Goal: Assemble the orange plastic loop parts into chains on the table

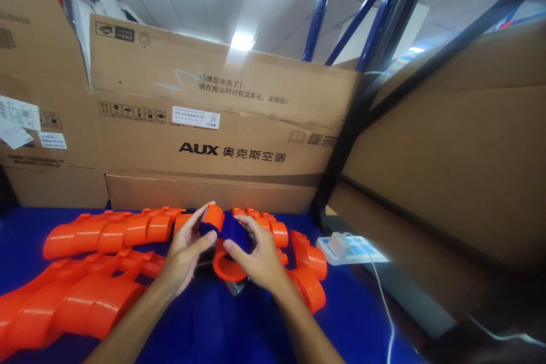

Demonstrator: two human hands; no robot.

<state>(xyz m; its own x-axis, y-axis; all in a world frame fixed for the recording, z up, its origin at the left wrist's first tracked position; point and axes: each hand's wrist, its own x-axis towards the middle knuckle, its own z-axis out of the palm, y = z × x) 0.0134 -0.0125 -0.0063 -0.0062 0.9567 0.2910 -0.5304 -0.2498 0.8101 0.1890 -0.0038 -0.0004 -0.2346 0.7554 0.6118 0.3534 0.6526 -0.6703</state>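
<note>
In the middle of the head view, my left hand (186,250) is closed around a small orange curved piece (214,216), its thumb along the lower side. My right hand (265,256) grips a dark blue piece (236,232), which meets or overlaps the orange one. I cannot tell whether the two are joined. Just below my hands is an orange ring-shaped part (228,271). A small shiny metal piece (235,288) shows under that ring. What supports the ring is partly hidden by my fingers.
Rows of linked orange curved parts (85,301) lie on the blue table (205,335), left, behind and right. A white power strip (362,250) with a plug and cable sits at the right edge. Cardboard (149,148) walls the back, beside a dark rack post (354,108).
</note>
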